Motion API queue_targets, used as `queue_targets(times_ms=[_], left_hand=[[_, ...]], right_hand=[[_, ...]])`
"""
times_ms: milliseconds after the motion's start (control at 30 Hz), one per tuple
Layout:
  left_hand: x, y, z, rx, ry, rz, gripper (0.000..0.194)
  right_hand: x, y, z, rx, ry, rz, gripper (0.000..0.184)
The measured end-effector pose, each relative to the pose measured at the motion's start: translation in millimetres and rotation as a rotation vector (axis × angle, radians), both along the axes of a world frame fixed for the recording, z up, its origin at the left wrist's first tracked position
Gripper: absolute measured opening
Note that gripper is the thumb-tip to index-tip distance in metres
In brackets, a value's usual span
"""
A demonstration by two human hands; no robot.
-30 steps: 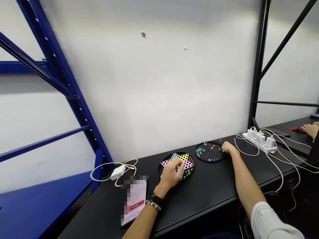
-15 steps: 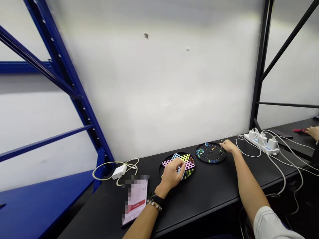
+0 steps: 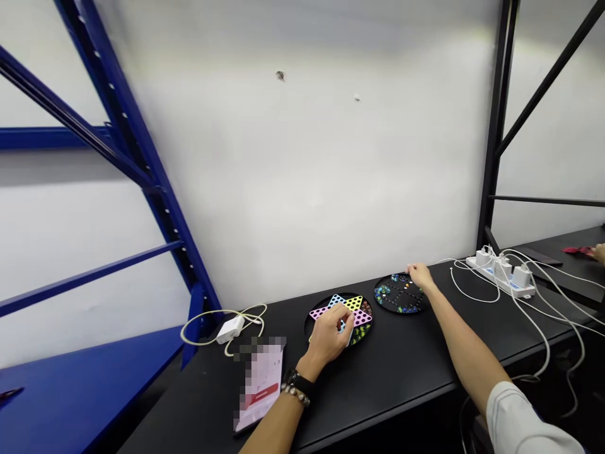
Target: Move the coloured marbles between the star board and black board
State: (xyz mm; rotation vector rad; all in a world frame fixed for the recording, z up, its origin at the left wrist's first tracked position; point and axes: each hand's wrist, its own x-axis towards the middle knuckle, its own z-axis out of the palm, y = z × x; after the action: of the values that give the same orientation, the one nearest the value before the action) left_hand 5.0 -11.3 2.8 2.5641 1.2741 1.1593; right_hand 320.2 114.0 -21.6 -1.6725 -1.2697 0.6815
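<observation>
Bench carries two round boards side by side, one within reach of each hand. The left hand curls down over the star board, its pink, yellow and blue points dotted with holes; whether that grip pinches anything, I cannot tell. The right hand sits at the rim of the black board, fingers drawn together, grip unclear, marbles clustered below.
</observation>
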Motion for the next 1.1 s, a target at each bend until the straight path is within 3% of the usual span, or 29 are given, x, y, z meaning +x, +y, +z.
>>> queue_targets(times_ms=[67,133,300,600,900,1100], left_hand=[[-1,0,-0.1,-0.003,-0.001,0.005,0.029],[-2,1,-0.3,0.002,0.002,0.007,0.029],[-3,1,-0.9,0.015,0.002,0.008,0.028],[-2,-2,1.8,0.004,0.005,0.006,0.028],[-3,-1,0.7,0.009,0.017,0.012,0.026],[-2,-1,-0.8,0.008,0.021,0.006,0.027]], right_hand=[[-17,6,-1.4,-0.080,-0.391,-0.026,0.025],[-30,11,-1.8,-0.131,-0.615,-0.021,0.023],[-42,22,-8.5,-0.178,-0.811,0.059,0.032],[-52,24,-20.7,-0.145,-0.931,0.191,0.028],[-64,36,-16.2,-0.138,-0.853,0.331,0.032],[-62,31,-16.8,-0.129,-0.771,0.352,0.028]])
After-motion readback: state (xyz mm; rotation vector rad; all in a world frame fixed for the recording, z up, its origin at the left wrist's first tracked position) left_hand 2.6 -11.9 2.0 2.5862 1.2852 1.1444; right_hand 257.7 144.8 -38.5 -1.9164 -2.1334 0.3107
